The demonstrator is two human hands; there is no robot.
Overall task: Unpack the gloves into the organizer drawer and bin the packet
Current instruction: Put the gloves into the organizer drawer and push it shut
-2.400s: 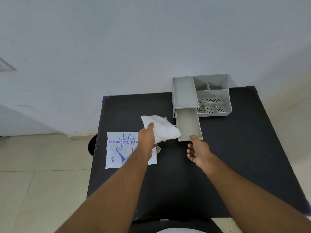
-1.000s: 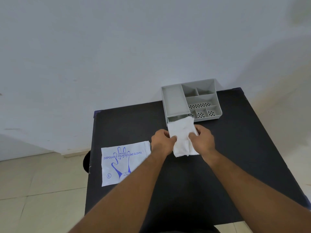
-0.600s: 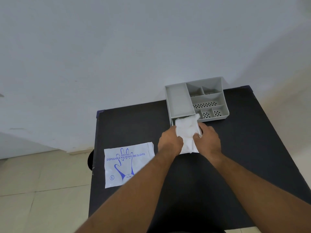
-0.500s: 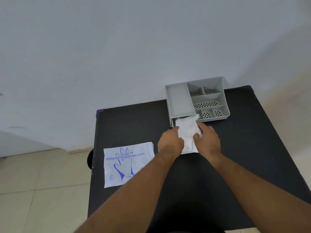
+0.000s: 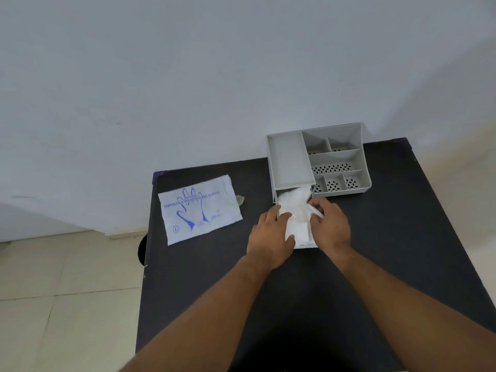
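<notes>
Fingers of our left hand (image 5: pixel 269 238) curled, pressing left edge of crumpled white thin plastic gloves (image 5: pixel 295 210); right hand (image 5: pixel 331 226) fingers bent, pinching right edge. Gloves lie between both hands, inside pulled-out grey plastic drawer (image 5: pixel 303 244) of grey compartmented plastic organizer (image 5: pixel 319 159) just beyond fingertips. Left of left hand, apart from it, flat white packet with blue glove print (image 5: pixel 200 209) on black table (image 5: pixel 389 237).
</notes>
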